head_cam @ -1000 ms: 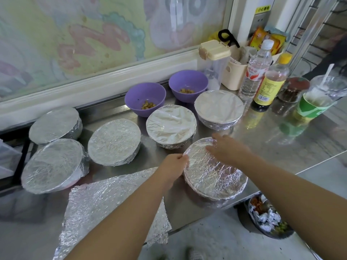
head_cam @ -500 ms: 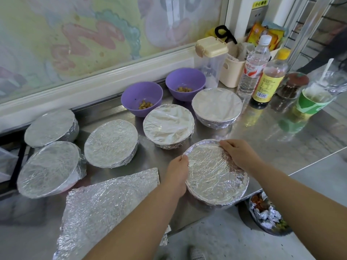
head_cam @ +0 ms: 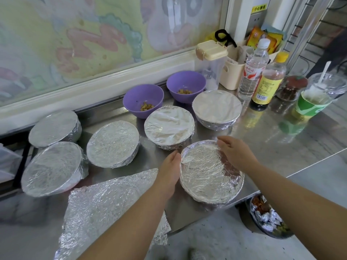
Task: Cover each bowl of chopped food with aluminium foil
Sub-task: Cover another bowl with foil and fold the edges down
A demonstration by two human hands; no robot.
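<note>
A foil-covered bowl (head_cam: 208, 173) sits near the front edge of the steel counter (head_cam: 272, 139). My left hand (head_cam: 169, 171) presses flat against its left rim. My right hand (head_cam: 236, 152) rests on its far right rim with fingers relaxed over the foil. Several other foil-covered bowls stand behind and to the left, one of them a foil-covered bowl (head_cam: 170, 126) just behind. Two purple bowls (head_cam: 142, 98) (head_cam: 185, 85) with chopped food stand uncovered at the back. A loose foil sheet (head_cam: 105, 209) lies at the front left.
Two bottles (head_cam: 252, 70) (head_cam: 268, 83), a cream tub (head_cam: 231, 74), a clear lidded container (head_cam: 210, 62) and a green cup (head_cam: 311, 102) crowd the back right. A bin (head_cam: 268, 216) with foil scraps sits on the floor below the counter edge.
My right hand has moved from the bowl's top toward its far right rim, smoothing foil. My left hand stays at the left rim. The camera came a little closer.
</note>
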